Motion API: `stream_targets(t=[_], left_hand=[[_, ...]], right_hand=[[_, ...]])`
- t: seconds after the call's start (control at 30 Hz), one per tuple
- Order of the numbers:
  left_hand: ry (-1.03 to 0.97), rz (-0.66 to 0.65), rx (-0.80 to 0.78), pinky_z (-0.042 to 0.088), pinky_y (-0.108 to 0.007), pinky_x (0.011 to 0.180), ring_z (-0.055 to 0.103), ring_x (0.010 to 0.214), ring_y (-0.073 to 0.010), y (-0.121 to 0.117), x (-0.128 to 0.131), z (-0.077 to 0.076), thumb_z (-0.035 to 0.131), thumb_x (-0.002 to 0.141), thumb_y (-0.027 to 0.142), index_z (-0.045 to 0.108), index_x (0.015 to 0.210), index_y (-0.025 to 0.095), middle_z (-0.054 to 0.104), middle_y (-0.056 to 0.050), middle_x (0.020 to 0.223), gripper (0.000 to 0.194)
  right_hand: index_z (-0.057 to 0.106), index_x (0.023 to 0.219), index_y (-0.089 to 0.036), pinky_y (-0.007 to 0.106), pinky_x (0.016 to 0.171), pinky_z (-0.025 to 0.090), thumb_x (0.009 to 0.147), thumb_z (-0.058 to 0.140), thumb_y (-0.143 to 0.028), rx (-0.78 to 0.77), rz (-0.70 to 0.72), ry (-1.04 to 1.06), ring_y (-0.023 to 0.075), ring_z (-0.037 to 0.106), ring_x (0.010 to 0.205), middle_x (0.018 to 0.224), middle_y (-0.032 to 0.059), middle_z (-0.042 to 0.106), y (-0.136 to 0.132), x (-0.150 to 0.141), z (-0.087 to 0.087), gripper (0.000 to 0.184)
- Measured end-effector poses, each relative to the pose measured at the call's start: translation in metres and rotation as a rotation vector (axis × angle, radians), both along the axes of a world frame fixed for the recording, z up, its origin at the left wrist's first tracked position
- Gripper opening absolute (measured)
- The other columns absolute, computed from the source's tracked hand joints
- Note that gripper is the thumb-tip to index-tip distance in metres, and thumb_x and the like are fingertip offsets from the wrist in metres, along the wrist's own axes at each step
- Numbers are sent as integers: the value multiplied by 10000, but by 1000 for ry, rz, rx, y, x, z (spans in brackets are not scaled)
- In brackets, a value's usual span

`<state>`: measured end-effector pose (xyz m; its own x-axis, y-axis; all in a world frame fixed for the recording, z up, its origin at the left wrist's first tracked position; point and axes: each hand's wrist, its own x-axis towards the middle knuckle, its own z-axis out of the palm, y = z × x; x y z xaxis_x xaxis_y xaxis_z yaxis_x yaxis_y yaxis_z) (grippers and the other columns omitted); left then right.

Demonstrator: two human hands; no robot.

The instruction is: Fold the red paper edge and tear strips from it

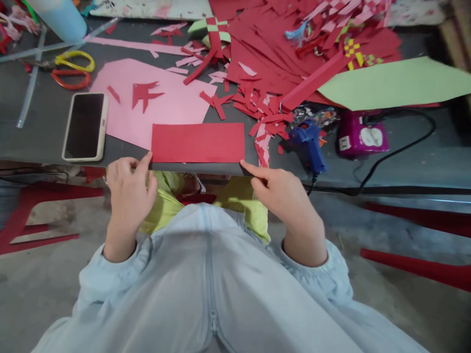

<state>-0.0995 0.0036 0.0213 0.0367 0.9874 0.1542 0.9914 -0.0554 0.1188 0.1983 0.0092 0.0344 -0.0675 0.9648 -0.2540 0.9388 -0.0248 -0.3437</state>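
Observation:
A folded-looking rectangle of red paper [197, 142] lies flat at the table's front edge, partly over a larger pink sheet [128, 117]. The index fingertip of my left hand [128, 191] touches its lower left corner, the thumb held apart and the other fingers loosely bent. At the lower right corner, my right hand [285, 196] presses with an outstretched index finger, its remaining fingers curled under and partly hidden. Neither hand grips anything. On the pink sheet rests a small cut red paper piece [142, 95] with pointed strips.
Left of the paper lie a phone [84, 126] and scissors [71, 71]. To the right are a blue glue gun [309, 144], a purple box [362, 135], a black cable [397, 147] and a green sheet [397, 83]. Red paper scraps [257, 103] pile up behind.

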Motion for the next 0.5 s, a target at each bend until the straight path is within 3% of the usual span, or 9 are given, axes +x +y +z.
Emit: stream_targets(t=[0.13, 0.3, 0.5], left_hand=[[52, -21, 65, 423, -527, 951, 488, 1168, -352, 4, 3, -8, 466, 958, 312, 644, 1356, 226, 585, -166, 1191, 444], [51, -33, 166, 412, -510, 873, 494, 1134, -361, 1, 3, -10, 464, 969, 357, 701, 1261, 256, 633, -157, 1143, 388], [36, -24, 169, 419, -496, 872, 482, 1106, -360, 0, 3, -8, 459, 954, 348, 722, 1215, 222, 627, -171, 1102, 392]], right_hand=[[635, 1391, -275, 281, 605, 354, 876, 414, -184, -19, 20, 39, 144, 490, 565, 822, 62, 776, 1, 0, 5, 567], [556, 1466, -180, 338, 752, 488, 917, 373, -183, 18, 63, -66, 243, 702, 874, 1078, 149, 784, -7, -15, 11, 579], [585, 1436, -157, 378, 977, 504, 916, 375, -166, 51, 16, 80, 267, 683, 1159, 1320, 139, 708, -5, -14, 7, 561]])
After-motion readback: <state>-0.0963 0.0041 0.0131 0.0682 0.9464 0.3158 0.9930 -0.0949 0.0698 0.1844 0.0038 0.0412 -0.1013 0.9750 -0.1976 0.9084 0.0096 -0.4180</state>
